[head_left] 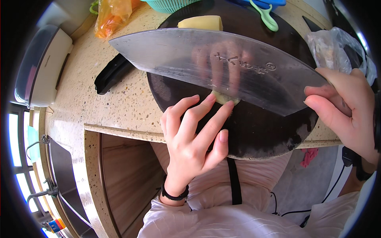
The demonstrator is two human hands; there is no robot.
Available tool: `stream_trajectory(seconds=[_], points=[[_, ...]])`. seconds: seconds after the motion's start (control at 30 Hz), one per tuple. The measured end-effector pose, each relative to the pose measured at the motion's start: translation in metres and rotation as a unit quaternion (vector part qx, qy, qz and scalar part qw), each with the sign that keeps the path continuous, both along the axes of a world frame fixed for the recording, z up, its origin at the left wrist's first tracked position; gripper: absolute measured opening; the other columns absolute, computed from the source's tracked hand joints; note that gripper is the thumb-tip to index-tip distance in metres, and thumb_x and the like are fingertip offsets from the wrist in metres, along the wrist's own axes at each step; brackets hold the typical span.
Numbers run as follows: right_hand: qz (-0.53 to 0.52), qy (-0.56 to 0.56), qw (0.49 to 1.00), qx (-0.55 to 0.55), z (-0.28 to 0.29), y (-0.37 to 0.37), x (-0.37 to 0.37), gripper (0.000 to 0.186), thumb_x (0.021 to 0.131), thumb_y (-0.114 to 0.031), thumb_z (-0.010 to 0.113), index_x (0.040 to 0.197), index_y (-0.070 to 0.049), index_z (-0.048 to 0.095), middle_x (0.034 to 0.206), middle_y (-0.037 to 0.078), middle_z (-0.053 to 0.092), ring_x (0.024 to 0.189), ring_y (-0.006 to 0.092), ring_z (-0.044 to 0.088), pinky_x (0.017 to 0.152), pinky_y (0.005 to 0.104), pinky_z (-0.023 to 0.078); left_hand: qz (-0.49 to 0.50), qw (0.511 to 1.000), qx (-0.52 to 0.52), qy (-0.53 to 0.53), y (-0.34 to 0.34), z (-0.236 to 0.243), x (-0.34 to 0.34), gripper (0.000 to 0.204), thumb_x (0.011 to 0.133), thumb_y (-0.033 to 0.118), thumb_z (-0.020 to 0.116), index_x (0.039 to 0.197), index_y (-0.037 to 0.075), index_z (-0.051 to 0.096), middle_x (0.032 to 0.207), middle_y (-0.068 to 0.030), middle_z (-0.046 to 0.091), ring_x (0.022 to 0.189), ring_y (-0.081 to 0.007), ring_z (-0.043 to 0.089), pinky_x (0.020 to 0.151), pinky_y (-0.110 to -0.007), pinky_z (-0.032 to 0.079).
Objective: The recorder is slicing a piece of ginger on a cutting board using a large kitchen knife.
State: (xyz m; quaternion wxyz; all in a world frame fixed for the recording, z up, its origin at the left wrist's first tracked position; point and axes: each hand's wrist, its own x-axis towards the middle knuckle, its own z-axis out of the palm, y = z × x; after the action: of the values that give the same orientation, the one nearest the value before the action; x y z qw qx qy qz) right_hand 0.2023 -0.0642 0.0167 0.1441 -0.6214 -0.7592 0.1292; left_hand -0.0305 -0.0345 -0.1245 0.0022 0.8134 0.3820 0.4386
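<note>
Cleaver (222, 69) and pale piece (225, 98) are set almost in line on the round dark board (258, 137), the piece being partly covered by the blade and its visible strip lying along the blade's near edge. Whether that edge is in contact with it, or only held above it, cannot be told. From the left hand (190, 135) the piece lies straight ahead at the fingertips, its visible long axis slanting from far left to near right, roughly parallel to the blade; the left hand is clearly the nearer one. That hand is reached forward, back uppermost, with fingers loosely spread and wide, the piece being touched by two fingertips rather than gripped, and the thumb held apart from it. By the right hand (345, 103), well to the right, the blade's rear end is pinched between thumb and fingers; the handle cannot be seen. The blade is tilted, its broad face turned up and the fingers mirrored in it. Beyond its far edge a larger yellow block (202, 23) is seen on the board, which is carried by the speckled desk (135, 103).
</note>
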Motion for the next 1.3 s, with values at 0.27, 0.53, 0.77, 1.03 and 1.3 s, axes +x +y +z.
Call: stream_trajectory(seconds=[0.27,0.53,0.77,1.03,1.3], points=[[-0.041,0.049,0.998,-0.003,-0.009,-0.029,0.014,0.041,0.084,0.001,0.065,0.12,0.007,0.048,0.097,0.011,0.052,0.093,0.0219,0.067,0.08,0.0284,0.055,-0.002,1.0,0.0,-0.001,0.0,0.0,0.0,0.033,0.077,0.026,0.056,0.103,0.015,0.071,0.105,-0.0066,0.063,0.096,-0.0262,0.053,0.084,-0.037,0.038],[-0.036,-0.016,0.999,-0.005,-0.001,-0.018,-0.015,0.03,0.082,-0.002,0.067,0.107,0.005,0.053,0.078,0.011,0.053,0.076,0.0225,0.061,0.065,0.0289,0.048,-0.003,1.0,0.0,-0.001,0.0,0.001,-0.001,0.033,0.076,0.026,0.057,0.103,0.015,0.071,0.105,-0.0065,0.062,0.096,-0.0262,0.054,0.083,-0.037,0.038],[0.025,-0.12,0.988,-0.095,0.019,-0.015,-0.039,0.022,0.079,-0.006,0.071,0.092,0.006,0.058,0.071,0.013,0.058,0.067,0.0224,0.066,0.057,0.0263,0.048,-0.002,1.0,-0.004,0.0,-0.001,0.0,-0.001,0.034,0.074,0.025,0.058,0.102,0.014,0.072,0.105,-0.0069,0.063,0.095,-0.0269,0.054,0.082,-0.037,0.039],[0.026,-0.137,0.989,-0.056,0.017,-0.018,-0.037,0.02,0.079,-0.011,0.07,0.085,0.004,0.058,0.068,0.017,0.063,0.052,0.0244,0.055,0.049,0.0299,0.04,-0.007,1.0,-0.003,-0.002,0.0,0.0,-0.002,0.036,0.073,0.025,0.059,0.105,0.014,0.07,0.106,-0.0071,0.062,0.095,-0.0269,0.054,0.083,-0.037,0.038],[0.008,-0.016,0.997,-0.079,0.022,0.004,-0.04,0.016,0.085,-0.011,0.065,0.083,0.001,0.055,0.055,0.013,0.053,0.045,0.0223,0.056,0.045,0.0299,0.04,-0.027,0.999,0.0,-0.025,0.001,-0.002,-0.004,0.036,0.072,0.022,0.061,0.104,0.009,0.069,0.107,-0.0109,0.06,0.097,-0.0279,0.056,0.083,-0.037,0.039]])
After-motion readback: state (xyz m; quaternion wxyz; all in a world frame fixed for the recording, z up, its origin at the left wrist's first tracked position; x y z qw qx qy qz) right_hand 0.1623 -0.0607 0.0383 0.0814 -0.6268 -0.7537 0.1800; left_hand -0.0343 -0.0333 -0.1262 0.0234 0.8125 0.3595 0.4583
